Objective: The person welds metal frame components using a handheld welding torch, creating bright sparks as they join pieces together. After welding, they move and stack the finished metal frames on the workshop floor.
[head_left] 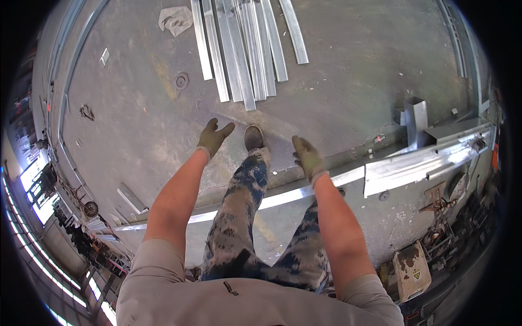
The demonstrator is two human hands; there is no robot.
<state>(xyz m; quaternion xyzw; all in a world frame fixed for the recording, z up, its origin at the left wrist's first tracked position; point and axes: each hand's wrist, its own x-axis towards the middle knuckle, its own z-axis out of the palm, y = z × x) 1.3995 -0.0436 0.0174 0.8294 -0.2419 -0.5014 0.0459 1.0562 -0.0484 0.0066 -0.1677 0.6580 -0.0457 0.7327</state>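
Observation:
My left hand point(213, 138), in an olive-green work glove, reaches forward with thumb and fingers apart, holding nothing. To the right, my right hand point(308, 156), gloved the same way, is also open and has nothing in it; its fingers are slightly bent. Ahead of both hands lies a bundle of long silvery metal profiles point(247, 65) on the concrete floor, their near ends uneven. Neither hand touches them. My dark boot point(254, 137) stands between the hands, just short of the bundle. Beneath my right forearm a long bright metal strip point(288, 199) runs across the floor between my legs.
A wide bent metal sheet point(424, 164) lies at the right, beside an upright square tube point(417, 119). A crumpled pale sheet point(175, 20) is left of the bundle. At lower right stands a worn cream box point(411, 271). A short metal piece point(132, 199) lies at left.

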